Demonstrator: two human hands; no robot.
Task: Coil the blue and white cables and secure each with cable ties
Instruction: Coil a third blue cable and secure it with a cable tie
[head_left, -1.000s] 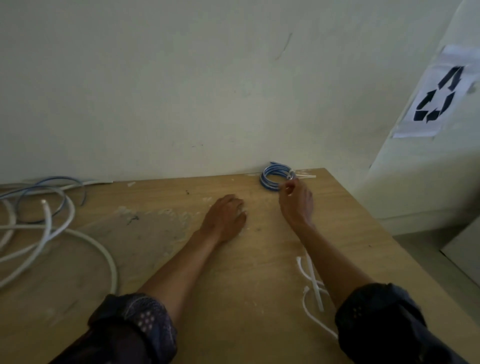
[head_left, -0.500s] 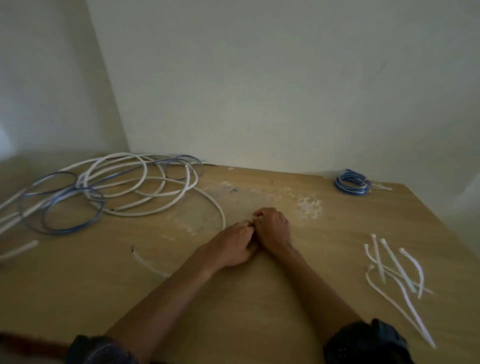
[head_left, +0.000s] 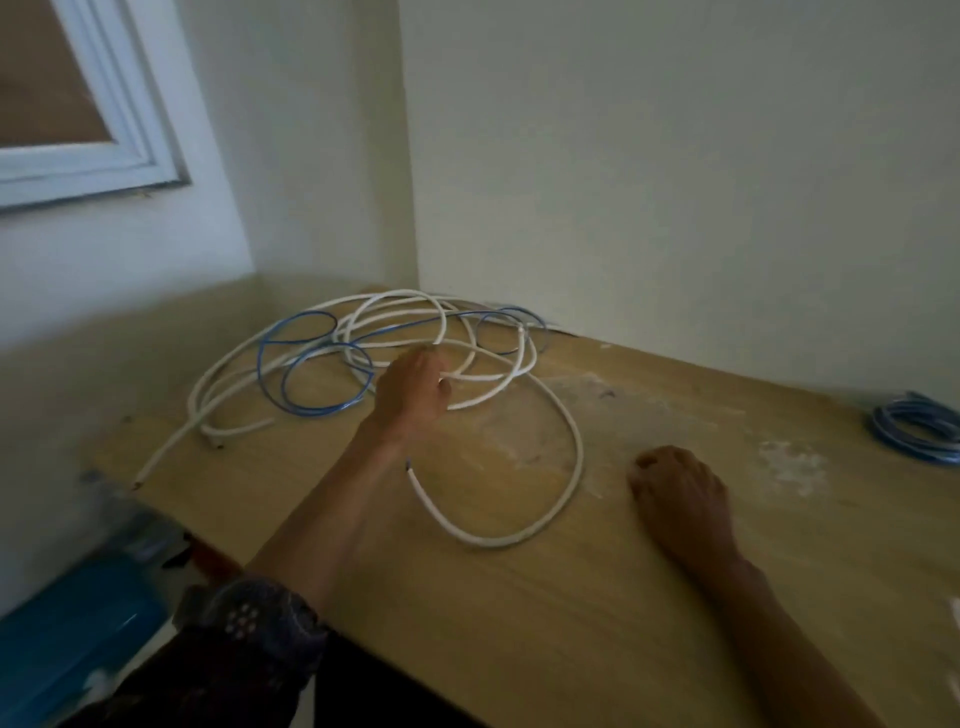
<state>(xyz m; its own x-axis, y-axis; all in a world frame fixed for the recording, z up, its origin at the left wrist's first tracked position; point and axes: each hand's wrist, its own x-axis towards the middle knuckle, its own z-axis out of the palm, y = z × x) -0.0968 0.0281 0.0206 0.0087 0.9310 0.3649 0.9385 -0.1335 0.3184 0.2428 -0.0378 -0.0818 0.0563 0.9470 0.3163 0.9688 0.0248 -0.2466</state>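
Head view. The left hand (head_left: 413, 389) lies on the loose heap of white cable (head_left: 575, 452) at the far left corner of the desk (head_left: 571, 597). The back of the hand faces the camera. A white strand emerges at its fingertips, but whether the grip is pinched on that strand or merely resting on it cannot be told, since the fingers are hidden behind the knuckles. The right hand (head_left: 680, 493) rests on the bare desk, fingers loosely curled, holding nothing, well apart from the heap.

The key relation is that the heap spreads away from the left grip towards the wall and to both sides, while one long loop runs back towards the person and ends in a free tip (head_left: 411, 472) just beside the left forearm. The left hand is therefore the nearer one to both heap and tip; the right hand is nearer only to the outer bend of that loop. The loose blue cable (head_left: 317, 413) is interlaced with the white one, mostly to the left of the grip. A blue bundle (head_left: 909, 436), already wound, lies at the far right edge.

Judged step: gathering white cable to begin a coil. The interlaced blue loops may drag along.
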